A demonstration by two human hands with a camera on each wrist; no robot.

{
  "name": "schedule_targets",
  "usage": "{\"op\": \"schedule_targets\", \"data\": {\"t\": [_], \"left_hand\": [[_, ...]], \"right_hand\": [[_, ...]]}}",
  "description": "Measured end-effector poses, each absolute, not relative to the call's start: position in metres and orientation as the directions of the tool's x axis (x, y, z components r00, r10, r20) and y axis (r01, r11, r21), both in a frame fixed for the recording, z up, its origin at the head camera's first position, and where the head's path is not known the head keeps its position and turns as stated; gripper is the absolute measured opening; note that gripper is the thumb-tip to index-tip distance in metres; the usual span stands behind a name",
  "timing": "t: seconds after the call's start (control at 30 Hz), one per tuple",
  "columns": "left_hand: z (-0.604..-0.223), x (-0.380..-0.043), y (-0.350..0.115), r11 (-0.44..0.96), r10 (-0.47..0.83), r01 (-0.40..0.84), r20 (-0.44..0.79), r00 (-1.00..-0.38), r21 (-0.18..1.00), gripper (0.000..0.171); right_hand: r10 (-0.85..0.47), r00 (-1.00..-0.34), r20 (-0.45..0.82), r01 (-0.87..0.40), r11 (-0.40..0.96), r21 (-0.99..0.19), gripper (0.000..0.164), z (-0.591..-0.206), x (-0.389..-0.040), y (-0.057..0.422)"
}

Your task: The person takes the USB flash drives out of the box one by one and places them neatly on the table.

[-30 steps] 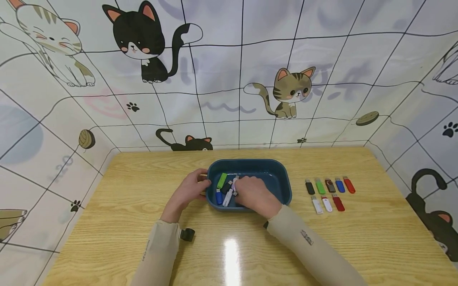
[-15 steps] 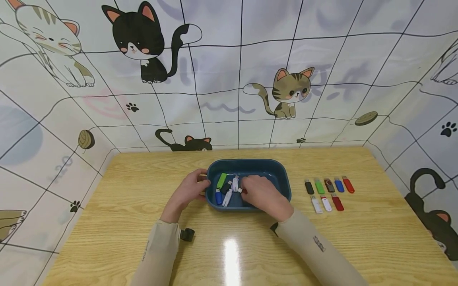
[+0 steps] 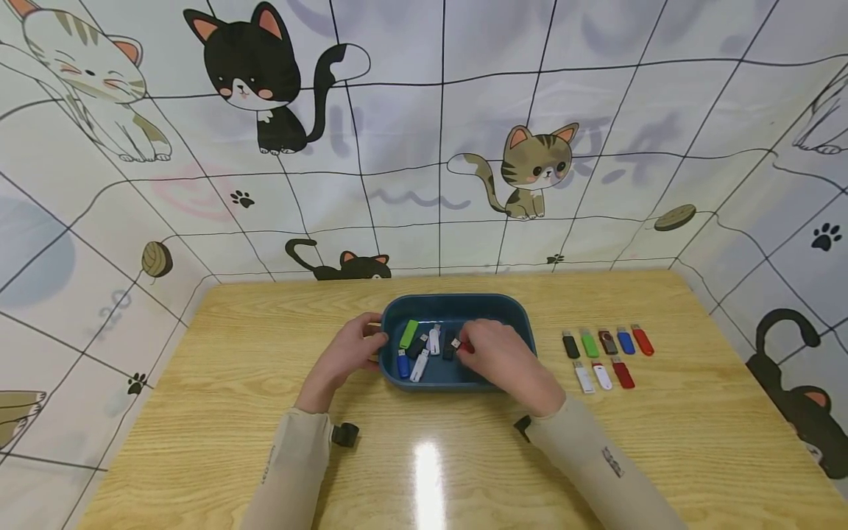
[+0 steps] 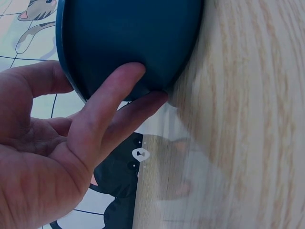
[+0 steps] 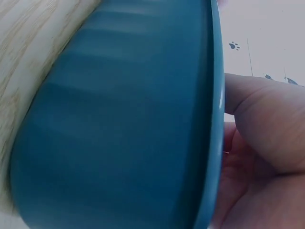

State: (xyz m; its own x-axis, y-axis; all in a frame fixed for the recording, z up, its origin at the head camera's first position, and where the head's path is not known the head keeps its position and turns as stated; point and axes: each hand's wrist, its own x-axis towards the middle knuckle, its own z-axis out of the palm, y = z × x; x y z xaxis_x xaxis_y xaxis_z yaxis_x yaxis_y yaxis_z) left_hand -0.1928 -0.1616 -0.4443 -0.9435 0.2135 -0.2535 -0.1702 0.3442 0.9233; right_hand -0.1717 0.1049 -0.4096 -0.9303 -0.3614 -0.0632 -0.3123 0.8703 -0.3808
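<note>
A dark blue plastic bin (image 3: 457, 387) stands on the wooden table. My left hand (image 3: 348, 346) touches its left end; in the left wrist view, extended fingers (image 4: 116, 86) lie against the outer wall. Reaching inside, my right hand (image 3: 503, 361) pinches a red USB flash drive (image 3: 467, 347), its metal plug pointing up-left. Left of it in the bin lie a green drive (image 3: 408, 334), a blue one (image 3: 403, 365), black drives (image 3: 449, 346) and white drives (image 3: 419, 366). In the right wrist view, the bin wall hides the fingertips of that hand.
Right of the bin, several USB drives lie in two rows, among them a black drive (image 3: 571, 346), a green drive (image 3: 589, 344), a blue drive (image 3: 626, 342) and a dark red drive (image 3: 623, 374). A cat-patterned cloth wall (image 3: 411, 184) encloses the table's back and sides.
My right hand has shifted right inside the bin, and the red drive now shows in its fingers. White and black drives formerly under it are uncovered. The left hand stays at the bin.
</note>
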Motion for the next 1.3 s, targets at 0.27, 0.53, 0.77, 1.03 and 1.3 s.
{"op": "schedule_targets", "data": {"t": [0.27, 0.53, 0.77, 1.03, 1.3], "left_hand": [[-0.444, -0.192, -0.162, 0.342, 0.226, -0.16, -0.247, -0.942, 0.926, 0.046], [-0.443, -0.192, -0.163, 0.344, 0.227, -0.155, -0.242, -0.944, 0.926, 0.046], [-0.444, -0.192, -0.163, 0.347, 0.226, -0.156, -0.244, -0.943, 0.925, 0.046], [-0.443, -0.192, -0.162, 0.346, 0.224, -0.156, -0.243, -0.944, 0.925, 0.045], [-0.443, -0.192, -0.162, 0.345, 0.22, -0.159, -0.245, -0.944, 0.925, 0.045]], "right_hand": [[-0.309, -0.95, -0.031, -0.269, 0.869, -0.416, 0.016, -0.409, -0.169, 0.118], [-0.311, -0.951, 0.008, -0.283, 0.856, -0.432, 0.014, -0.404, -0.165, 0.134], [-0.306, -0.952, 0.016, -0.28, 0.846, -0.455, 0.013, -0.396, -0.161, 0.149], [-0.273, -0.962, 0.03, -0.256, 0.851, -0.459, 0.012, -0.389, -0.16, 0.167], [-0.237, -0.971, 0.046, -0.23, 0.852, -0.47, 0.013, -0.386, -0.157, 0.18]]}}
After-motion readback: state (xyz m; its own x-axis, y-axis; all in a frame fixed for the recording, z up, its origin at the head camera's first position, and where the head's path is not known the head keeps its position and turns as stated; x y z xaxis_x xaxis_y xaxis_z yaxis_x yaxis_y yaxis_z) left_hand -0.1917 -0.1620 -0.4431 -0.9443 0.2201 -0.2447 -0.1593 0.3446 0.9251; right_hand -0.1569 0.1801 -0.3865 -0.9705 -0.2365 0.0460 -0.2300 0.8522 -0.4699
